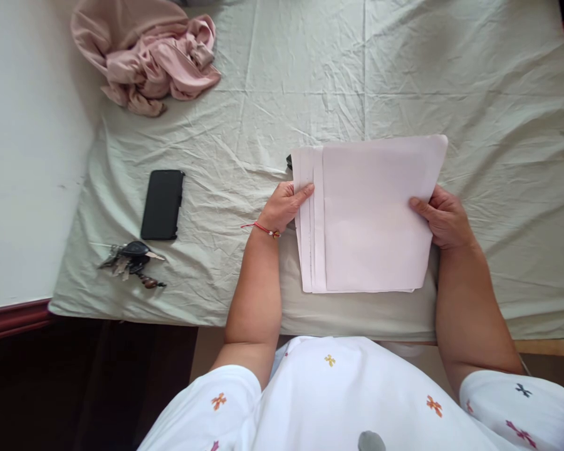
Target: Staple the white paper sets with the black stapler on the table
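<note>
White rectangular paper sheets in an uneven stack [373,219] fill the space between the two hands, held above a pale green, wrinkled cloth cover [404,106]. The left hand [283,205] pinches the staggered left edges, its thumb lying flat on top and the other fingers mostly hidden underneath. The right hand [446,217] clasps the opposite edge, thumb pressed on the top sheet, fingers behind it. Both grips sit near the middle of the sides, so the paper extends beyond them, both away from and toward the person's white, flower-patterned shirt [348,394]. A small dark object [289,162], too covered to identify, peeks out beside the stack's far left corner. Well apart, to the left, lies a black rectangular phone [162,205].
</note>
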The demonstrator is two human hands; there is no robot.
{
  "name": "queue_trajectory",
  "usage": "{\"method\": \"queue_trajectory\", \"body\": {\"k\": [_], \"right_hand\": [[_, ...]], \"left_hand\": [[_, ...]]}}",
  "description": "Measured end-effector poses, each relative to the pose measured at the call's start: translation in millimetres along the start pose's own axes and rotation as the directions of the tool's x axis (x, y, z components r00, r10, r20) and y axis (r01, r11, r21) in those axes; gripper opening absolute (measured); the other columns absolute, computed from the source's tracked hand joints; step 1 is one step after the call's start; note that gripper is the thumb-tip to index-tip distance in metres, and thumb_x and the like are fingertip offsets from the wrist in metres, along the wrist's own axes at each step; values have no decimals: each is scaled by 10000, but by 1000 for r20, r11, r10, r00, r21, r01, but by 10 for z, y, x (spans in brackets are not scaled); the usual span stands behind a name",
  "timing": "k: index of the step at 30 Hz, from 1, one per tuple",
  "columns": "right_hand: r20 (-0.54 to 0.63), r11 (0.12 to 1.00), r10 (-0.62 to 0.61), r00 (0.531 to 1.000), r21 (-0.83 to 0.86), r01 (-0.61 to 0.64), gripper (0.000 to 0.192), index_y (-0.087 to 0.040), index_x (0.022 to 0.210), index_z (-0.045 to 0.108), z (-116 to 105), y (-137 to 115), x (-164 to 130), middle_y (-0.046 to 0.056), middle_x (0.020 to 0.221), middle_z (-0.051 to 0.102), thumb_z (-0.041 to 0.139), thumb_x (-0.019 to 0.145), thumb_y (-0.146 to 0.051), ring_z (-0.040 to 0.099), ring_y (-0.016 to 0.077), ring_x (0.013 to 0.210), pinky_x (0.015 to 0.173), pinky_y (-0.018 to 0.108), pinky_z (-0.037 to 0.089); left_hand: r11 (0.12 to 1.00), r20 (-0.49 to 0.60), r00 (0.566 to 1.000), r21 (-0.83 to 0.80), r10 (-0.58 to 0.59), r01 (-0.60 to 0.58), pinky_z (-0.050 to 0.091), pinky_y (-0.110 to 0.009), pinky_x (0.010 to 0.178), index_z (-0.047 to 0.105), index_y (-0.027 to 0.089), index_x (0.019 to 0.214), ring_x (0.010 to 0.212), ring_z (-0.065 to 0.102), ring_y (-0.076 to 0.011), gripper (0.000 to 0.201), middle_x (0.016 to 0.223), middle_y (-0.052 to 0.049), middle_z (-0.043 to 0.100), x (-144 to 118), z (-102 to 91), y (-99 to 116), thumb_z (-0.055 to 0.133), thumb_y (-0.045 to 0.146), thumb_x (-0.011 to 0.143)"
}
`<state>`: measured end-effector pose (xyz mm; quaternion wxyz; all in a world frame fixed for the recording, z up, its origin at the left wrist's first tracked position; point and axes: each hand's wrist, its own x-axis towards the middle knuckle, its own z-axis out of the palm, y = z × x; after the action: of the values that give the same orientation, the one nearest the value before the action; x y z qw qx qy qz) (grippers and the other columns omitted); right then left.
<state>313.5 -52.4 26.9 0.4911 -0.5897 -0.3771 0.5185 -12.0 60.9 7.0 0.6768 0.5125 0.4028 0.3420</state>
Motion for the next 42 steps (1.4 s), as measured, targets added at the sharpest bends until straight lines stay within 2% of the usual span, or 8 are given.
{"method": "queue_trajectory", "body": {"k": [7, 15, 21, 25, 32, 35, 42], "right_hand": [[-8, 1000, 16, 1000, 0, -16, 462, -270, 1219, 745, -1, -10, -3, 58, 1199, 809, 875, 800, -415, 788, 256, 974, 871, 393, 669], [-11, 1000, 16, 1000, -4, -16, 478, -276, 1203, 748, 17, -18, -5, 57, 1180, 812, 884, 779, -449, 791, 264, 968, 864, 404, 673], [-17, 1000, 29, 999, 5, -29, 447, -272, 1187, 760, 1, -2, 0, 49, 1138, 820, 872, 788, -440, 789, 239, 881, 726, 333, 662], [-10, 999, 29, 1000, -23, -29, 403, -276, 1177, 760, -4, 5, -1, 49, 1144, 818, 848, 814, -428, 787, 246, 897, 717, 334, 658], [-2, 1000, 12, 1000, 14, -12, 354, -262, 1134, 779, 12, -23, -9, 37, 1122, 823, 865, 814, -385, 761, 183, 794, 675, 278, 635], [13, 1000, 12, 1000, 28, -12, 403, -265, 1163, 772, -22, 29, 12, 37, 1100, 823, 882, 801, -403, 774, 198, 807, 701, 310, 657], [26, 999, 2, 1000, 40, -3, 470, -280, 1064, 792, -117, 187, 94, 26, 997, 825, 967, 668, -463, 795, 253, 839, 748, 407, 695]], "left_hand": [[1000, -12, 1000, 21, 21, -21, 627, -327, 725, 823, 185, 889, 846, 776, -233, 514, 862, -58, 823, -2, 8, 4, 815, 682, 756], [999, -5, 1000, 28, -15, 16, 635, -356, 803, 826, 178, 916, 906, 783, -255, 492, 902, -77, 832, -44, 9, 54, 925, 587, 661], [1000, -34, 999, 23, -19, 20, 633, -358, 820, 826, 183, 922, 919, 784, -245, 490, 905, -68, 831, -36, 15, 47, 929, 581, 655], [999, -37, 999, 19, -28, 29, 632, -368, 843, 826, 187, 922, 935, 785, -244, 484, 947, -68, 836, -37, 17, 42, 936, 570, 648], [999, -23, 998, -2, -50, 50, 637, -374, 839, 827, 185, 929, 936, 785, -250, 500, 999, -84, 837, -46, 14, 40, 960, 555, 619], [999, -4, 999, 0, -49, 49, 635, -357, 820, 826, 182, 923, 912, 779, -236, 508, 986, -77, 836, -61, 33, 68, 976, 540, 595], [997, 15, 997, 9, -71, 71, 602, -307, 724, 814, 157, 829, 792, 738, -186, 486, 871, -48, 812, -61, 126, 103, 1014, 480, 526]]}}
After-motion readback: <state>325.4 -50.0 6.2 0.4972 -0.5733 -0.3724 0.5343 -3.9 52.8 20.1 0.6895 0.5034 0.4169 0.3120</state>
